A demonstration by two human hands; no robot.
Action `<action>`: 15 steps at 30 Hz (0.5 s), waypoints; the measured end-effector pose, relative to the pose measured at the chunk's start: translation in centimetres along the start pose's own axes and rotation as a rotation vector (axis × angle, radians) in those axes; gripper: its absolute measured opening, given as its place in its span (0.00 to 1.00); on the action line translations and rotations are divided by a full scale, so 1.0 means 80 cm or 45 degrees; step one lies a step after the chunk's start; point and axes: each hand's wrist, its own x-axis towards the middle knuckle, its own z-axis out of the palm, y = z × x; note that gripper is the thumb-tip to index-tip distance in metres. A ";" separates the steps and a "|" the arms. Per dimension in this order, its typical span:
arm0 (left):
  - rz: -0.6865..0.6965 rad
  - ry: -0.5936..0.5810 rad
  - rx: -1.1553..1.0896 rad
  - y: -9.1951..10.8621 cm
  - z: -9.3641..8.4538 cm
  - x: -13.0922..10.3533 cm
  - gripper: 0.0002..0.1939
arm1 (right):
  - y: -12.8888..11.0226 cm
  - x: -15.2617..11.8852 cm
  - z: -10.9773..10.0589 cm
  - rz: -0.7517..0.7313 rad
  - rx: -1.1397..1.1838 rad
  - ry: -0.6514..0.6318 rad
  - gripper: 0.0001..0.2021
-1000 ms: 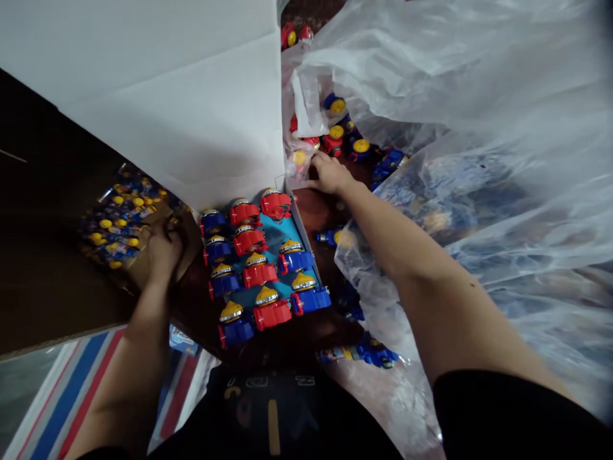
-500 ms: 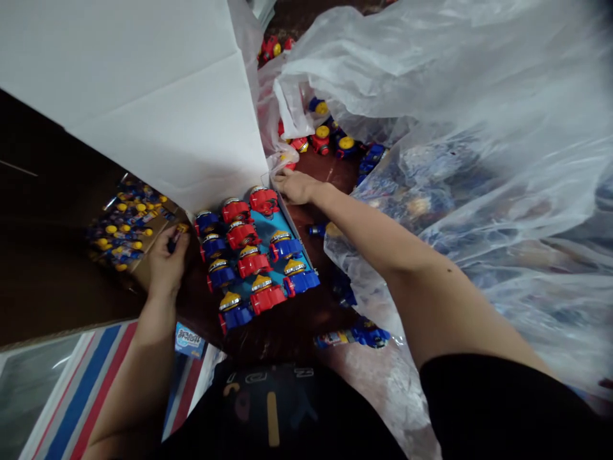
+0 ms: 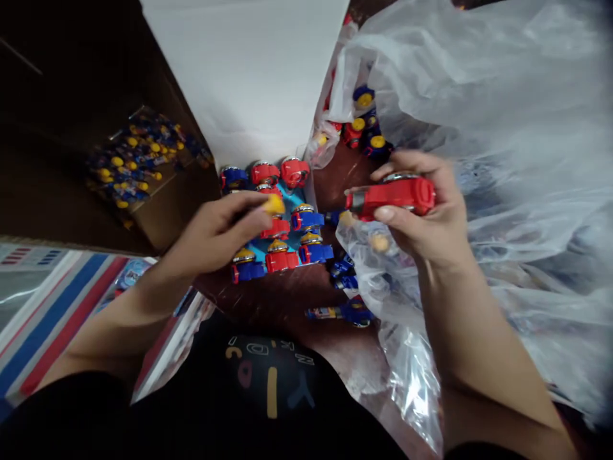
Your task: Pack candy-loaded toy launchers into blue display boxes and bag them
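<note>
Red toy (image 3: 395,198) sits in your right hand (image 3: 443,225), three o'clock; your left hand (image 3: 219,231), nine o'clock, pinches a yellow piece (image 3: 275,204).

A person wears a black shirt (image 3: 244,425), its front scattered with printed characters in muted colors. Boldest is an upright mustard-yellow bar (image 3: 272,393), flanked by a rounded maroon shape (image 3: 245,372) on one side and a slate-blue Y shape (image 3: 301,397) on the other. Above them in view, a small yellow C (image 3: 234,352) sits close to thin, pale outlined letters, including a D (image 3: 258,349) and an N (image 3: 305,360). The left sleeve (image 3: 81,409), plain black, stops short of an uncovered forearm (image 3: 119,329); the left hand (image 3: 218,233) and right hand (image 3: 438,236) are bare.
</note>
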 end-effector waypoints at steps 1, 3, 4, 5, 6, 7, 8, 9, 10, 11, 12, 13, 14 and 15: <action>-0.003 -0.132 -0.074 0.012 0.014 0.008 0.18 | -0.016 -0.008 0.013 -0.019 0.013 0.028 0.33; -0.034 -0.365 -0.184 0.027 0.034 0.019 0.18 | -0.040 -0.018 0.033 -0.074 0.043 0.032 0.25; -0.054 -0.433 -0.216 0.031 0.039 0.021 0.17 | -0.050 -0.020 0.039 -0.097 0.060 -0.006 0.24; -0.066 -0.472 -0.238 0.033 0.042 0.021 0.16 | -0.057 -0.020 0.042 -0.113 0.070 -0.065 0.23; -0.066 -0.497 -0.248 0.035 0.042 0.019 0.16 | -0.064 -0.020 0.042 -0.131 0.074 -0.135 0.23; -0.053 -0.519 -0.245 0.035 0.041 0.016 0.15 | -0.069 -0.019 0.041 -0.148 0.069 -0.208 0.21; -0.028 -0.536 -0.221 0.036 0.038 0.012 0.15 | -0.074 -0.018 0.039 -0.168 0.051 -0.273 0.20; 0.017 -0.535 -0.175 0.035 0.036 0.008 0.15 | -0.077 -0.018 0.038 -0.199 0.025 -0.322 0.18; 0.092 -0.508 -0.100 0.034 0.035 0.004 0.14 | -0.080 -0.019 0.038 -0.229 -0.002 -0.355 0.17; 0.193 -0.451 0.007 0.032 0.035 0.000 0.14 | -0.081 -0.020 0.039 -0.252 -0.017 -0.369 0.17; 0.308 -0.367 0.137 0.028 0.036 -0.003 0.15 | -0.081 -0.023 0.042 -0.253 -0.022 -0.360 0.18; 0.432 -0.264 0.275 0.023 0.038 -0.004 0.16 | -0.079 -0.025 0.045 -0.228 -0.017 -0.326 0.17; 0.549 -0.169 0.409 0.016 0.040 -0.005 0.17 | -0.076 -0.028 0.050 -0.175 0.002 -0.279 0.17; 0.645 -0.094 0.528 0.009 0.043 -0.003 0.18 | -0.071 -0.031 0.055 -0.093 0.014 -0.238 0.17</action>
